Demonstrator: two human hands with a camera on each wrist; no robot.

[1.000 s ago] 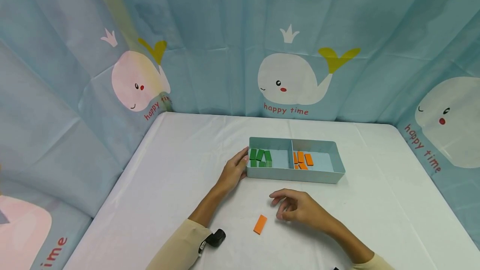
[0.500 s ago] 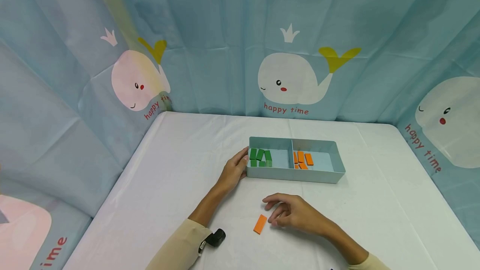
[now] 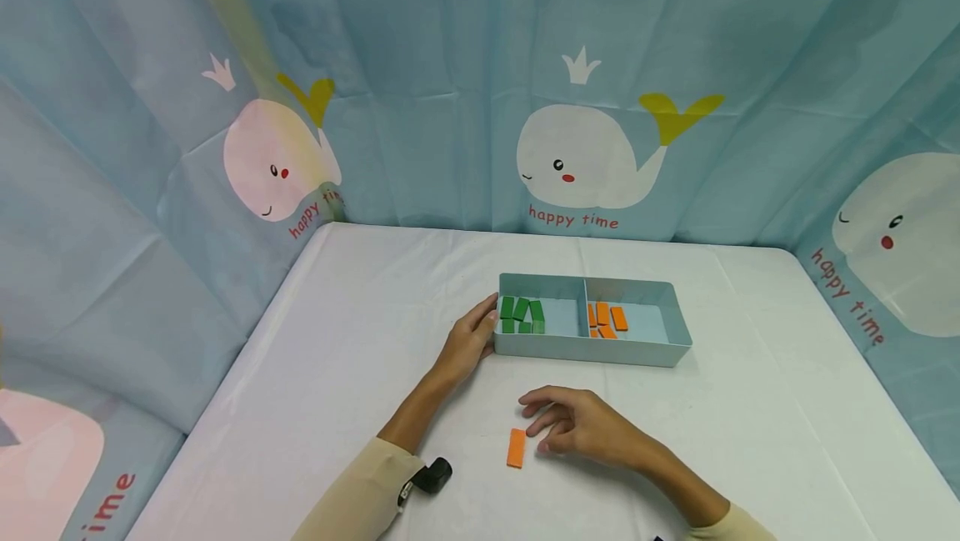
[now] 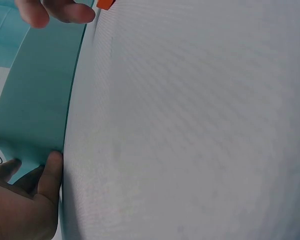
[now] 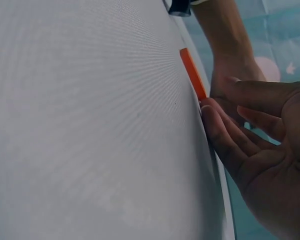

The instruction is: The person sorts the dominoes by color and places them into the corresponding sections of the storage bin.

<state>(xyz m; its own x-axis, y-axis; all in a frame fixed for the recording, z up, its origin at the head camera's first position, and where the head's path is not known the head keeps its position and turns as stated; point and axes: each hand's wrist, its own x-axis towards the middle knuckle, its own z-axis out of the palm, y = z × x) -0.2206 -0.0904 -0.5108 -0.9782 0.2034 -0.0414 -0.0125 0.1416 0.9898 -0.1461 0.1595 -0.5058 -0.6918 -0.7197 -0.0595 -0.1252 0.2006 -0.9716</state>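
Observation:
One orange rectangular tile (image 3: 516, 448) lies flat on the white cloth in front of a two-compartment tray. My right hand (image 3: 588, 424) hovers low beside it, fingers loosely bent, nothing held. In the right wrist view, fingertips of the right hand (image 5: 260, 145) meet the near end of the orange tile (image 5: 193, 75). My left hand (image 3: 461, 349) rests against the left end of the blue-grey tray (image 3: 592, 349). From the left wrist view, the left hand's thumb and fingers (image 4: 52, 175) touch the tray's end (image 4: 42, 95) from outside.
Green tiles (image 3: 521, 309) lie in the tray's left compartment, several orange tiles (image 3: 602, 313) in the right one. A black wrist device (image 3: 432, 476) sits at the left sleeve. Blue whale-print curtain (image 3: 465, 149) borders the white-covered table (image 3: 360, 341).
My right hand has moved left to the loose orange tile, which has turned slightly and now points straighter away from me. The left hand and tray have stayed put.

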